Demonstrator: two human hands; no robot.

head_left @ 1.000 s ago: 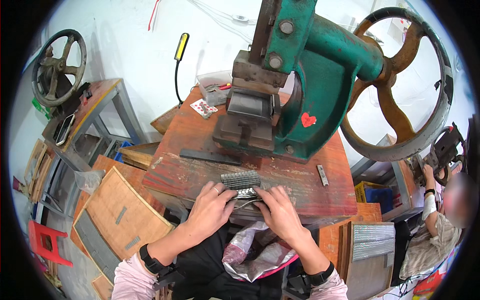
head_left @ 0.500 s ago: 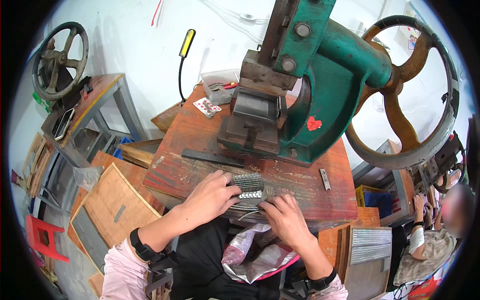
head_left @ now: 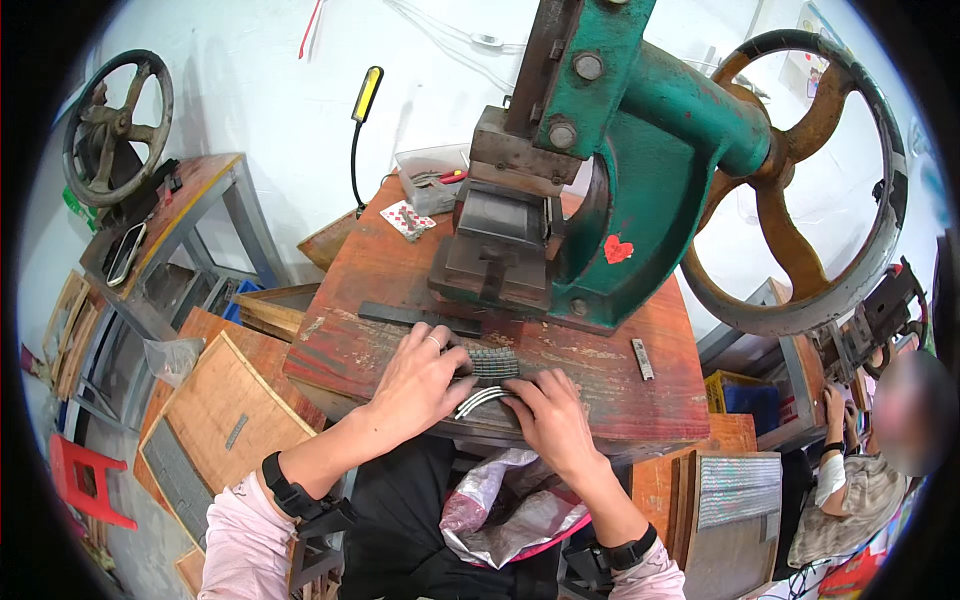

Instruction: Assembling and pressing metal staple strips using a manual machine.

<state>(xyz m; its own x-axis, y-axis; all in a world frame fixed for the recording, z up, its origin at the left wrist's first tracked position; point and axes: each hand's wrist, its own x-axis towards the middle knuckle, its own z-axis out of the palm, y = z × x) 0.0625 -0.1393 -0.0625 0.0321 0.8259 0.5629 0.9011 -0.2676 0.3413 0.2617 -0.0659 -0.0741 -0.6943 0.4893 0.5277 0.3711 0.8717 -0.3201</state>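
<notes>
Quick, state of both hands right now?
Left hand: fingers curled at the dark ribbed strips; grip can't be told.
Right hand: fingers bent at the right end of the curved metal strips; grip can't be told.

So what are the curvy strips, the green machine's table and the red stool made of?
The curvy strips are probably metal: they shine silvery. The table looks like wood, its reddish finish worn and scratched. The red stool is perhaps plastic, with its smooth, bright colour.
</notes>
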